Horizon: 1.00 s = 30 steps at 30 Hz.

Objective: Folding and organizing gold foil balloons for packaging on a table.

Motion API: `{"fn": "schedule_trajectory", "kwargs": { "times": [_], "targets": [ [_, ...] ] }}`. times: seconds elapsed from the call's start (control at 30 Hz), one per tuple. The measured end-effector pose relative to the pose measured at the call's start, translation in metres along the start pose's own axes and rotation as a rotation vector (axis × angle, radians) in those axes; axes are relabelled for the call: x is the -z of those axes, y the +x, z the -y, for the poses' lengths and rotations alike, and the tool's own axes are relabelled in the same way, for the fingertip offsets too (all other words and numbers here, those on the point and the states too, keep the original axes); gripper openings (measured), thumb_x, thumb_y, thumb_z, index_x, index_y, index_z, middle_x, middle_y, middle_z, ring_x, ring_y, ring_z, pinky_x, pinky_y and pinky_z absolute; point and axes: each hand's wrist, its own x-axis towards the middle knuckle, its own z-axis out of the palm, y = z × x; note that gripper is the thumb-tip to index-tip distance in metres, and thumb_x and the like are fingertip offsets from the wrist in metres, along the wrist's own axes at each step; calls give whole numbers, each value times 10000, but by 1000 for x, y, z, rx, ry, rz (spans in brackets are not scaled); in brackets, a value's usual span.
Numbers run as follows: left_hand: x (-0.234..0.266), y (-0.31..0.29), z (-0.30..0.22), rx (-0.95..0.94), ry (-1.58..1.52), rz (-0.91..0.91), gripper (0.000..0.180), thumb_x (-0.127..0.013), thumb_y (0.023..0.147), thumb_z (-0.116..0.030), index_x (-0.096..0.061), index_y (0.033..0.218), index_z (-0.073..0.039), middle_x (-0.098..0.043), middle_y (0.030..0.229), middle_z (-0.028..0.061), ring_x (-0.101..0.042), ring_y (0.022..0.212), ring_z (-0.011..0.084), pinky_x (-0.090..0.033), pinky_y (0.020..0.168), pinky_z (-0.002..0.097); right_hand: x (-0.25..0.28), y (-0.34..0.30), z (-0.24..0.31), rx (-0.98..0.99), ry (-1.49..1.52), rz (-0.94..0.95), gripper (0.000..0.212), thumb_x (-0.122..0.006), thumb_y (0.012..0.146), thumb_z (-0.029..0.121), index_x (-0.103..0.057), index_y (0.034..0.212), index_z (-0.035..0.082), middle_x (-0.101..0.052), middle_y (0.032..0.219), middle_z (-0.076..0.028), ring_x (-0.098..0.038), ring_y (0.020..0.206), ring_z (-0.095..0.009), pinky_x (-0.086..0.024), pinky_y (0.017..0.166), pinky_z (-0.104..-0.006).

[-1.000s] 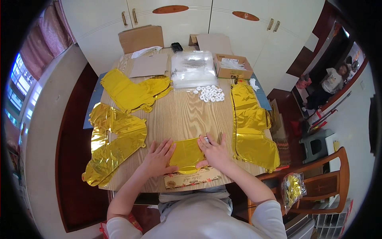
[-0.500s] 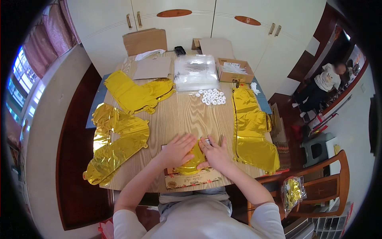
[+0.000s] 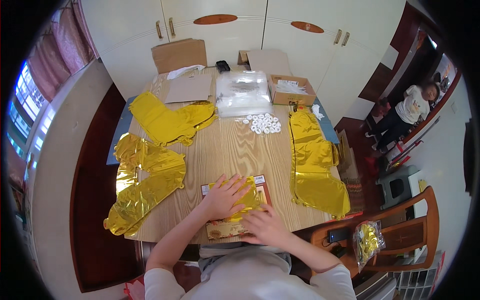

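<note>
At the near edge of the table, a folded gold foil balloon point(image 3: 251, 192) lies on a printed card point(image 3: 225, 229) with a leaf pattern. My left hand point(image 3: 223, 199) rests flat on the foil, its fingers stretched out and slightly spread. Over the near right part of the card is my right hand point(image 3: 265, 226), fingers loosely bent and apart, the tips by the foil's near edge. Three larger flat gold foil sheets lie around: one far left point(image 3: 167, 117), one near left point(image 3: 150, 182) and one on the right point(image 3: 315, 165).
Several white rings point(image 3: 263, 123) sit before a stack of clear plastic bags point(image 3: 243, 92). Beside it stands a cardboard box point(image 3: 292, 95) of white strips. A wooden chair point(image 3: 425, 230) at the right bears a bag of gold foil point(image 3: 369, 240). A person point(image 3: 411, 107) stands in the doorway.
My right hand has slid off the foil's upper part toward me, uncovering the card's right side. The left hand stays on the foil. The person in the doorway has straightened up.
</note>
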Motion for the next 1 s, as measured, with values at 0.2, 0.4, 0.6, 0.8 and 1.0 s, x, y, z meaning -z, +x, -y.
{"fn": "schedule_trajectory", "kwargs": {
  "times": [0.2,0.4,0.6,0.8,1.0],
  "targets": [
    [3,2,0,-11,9,9,615,-471,966,-492,-403,1482,-164,-370,1542,125,-321,1433,317,-217,1156,543,-11,-5,8,245,-165,-87,187,-667,825,187,-690,960,59,-678,988,-45,-622,985,-185,-475,867,-328],
    [1,1,0,-12,-6,14,594,-460,970,-497,-419,1475,-187,-360,1548,126,-316,1434,331,-205,1159,551,10,-12,27,359,-162,-97,153,-659,793,134,-690,919,51,-684,964,-64,-631,924,-155,-483,764,-283],
    [0,3,-1,-23,-17,11,589,-481,963,-487,-426,1471,-195,-363,1544,129,-308,1437,341,-202,1156,564,73,-43,46,311,-90,-157,199,-650,782,161,-685,961,81,-686,1010,-39,-634,912,-143,-467,734,-258],
    [4,-1,-5,-16,-29,-3,561,-505,960,-435,-444,1457,-183,-383,1528,127,-313,1429,358,-206,1154,566,143,-83,29,-159,-130,-318,72,-660,793,74,-635,849,112,-704,946,-29,-657,801,-174,-485,677,-317],
    [-10,-5,-15,-23,-8,70,560,-463,978,-435,-447,1448,-130,-394,1519,131,-309,1431,357,-203,1168,536,142,-98,-13,-667,-20,-756,47,-579,886,-21,-609,908,8,-666,923,-106,-645,839,-197,-494,757,-298]
  ]
}}
